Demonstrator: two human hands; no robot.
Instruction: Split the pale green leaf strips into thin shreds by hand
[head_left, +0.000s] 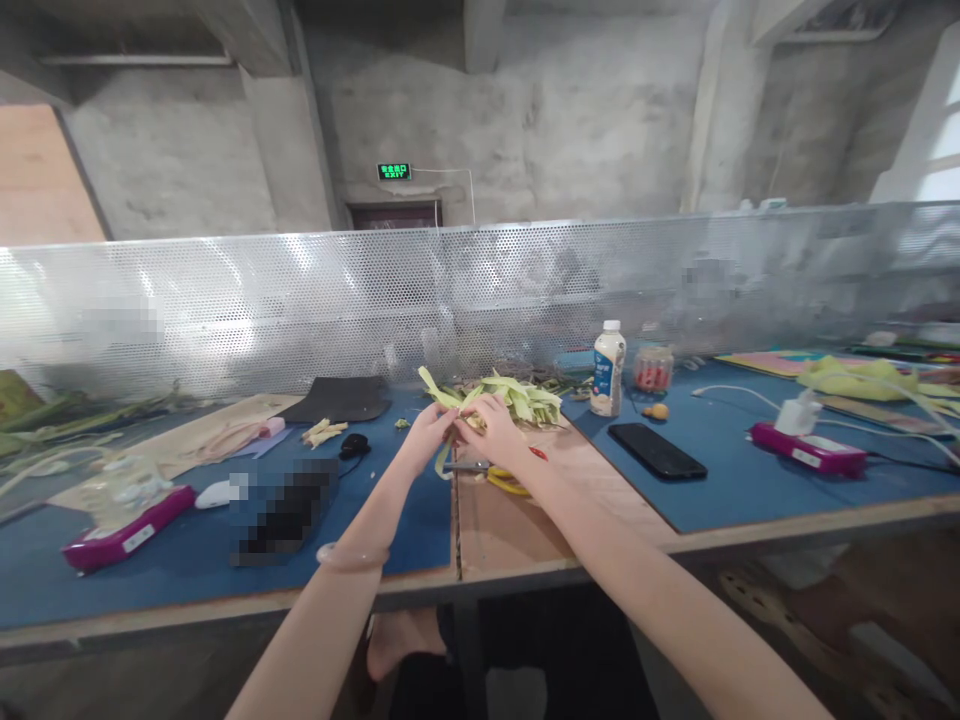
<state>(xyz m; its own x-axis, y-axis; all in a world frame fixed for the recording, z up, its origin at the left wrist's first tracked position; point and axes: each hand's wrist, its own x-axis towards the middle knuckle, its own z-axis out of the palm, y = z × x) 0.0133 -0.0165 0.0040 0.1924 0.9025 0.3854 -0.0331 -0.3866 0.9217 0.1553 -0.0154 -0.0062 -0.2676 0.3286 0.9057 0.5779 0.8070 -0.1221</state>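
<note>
My left hand (422,440) and my right hand (491,430) meet above the middle of the table. Their fingers are pinched together around a pale green leaf strip (441,460), whose end hangs down beside the left fingers. Exactly how the fingertips grip it is too small to tell. Just behind the right hand lies a pile of similar pale green leaf strips (534,402). Under the right wrist are scissors with yellow handles (508,483), partly covered by the arm. A small red item (538,454) shows beside that wrist.
To the right stand a bottle (608,370), a clear jar (653,370) and a black phone (657,451). Purple power strips (810,450) lie at both sides, with cables. A white mouse-shaped object (217,494) is at left. A perforated metal partition (337,290) closes the back.
</note>
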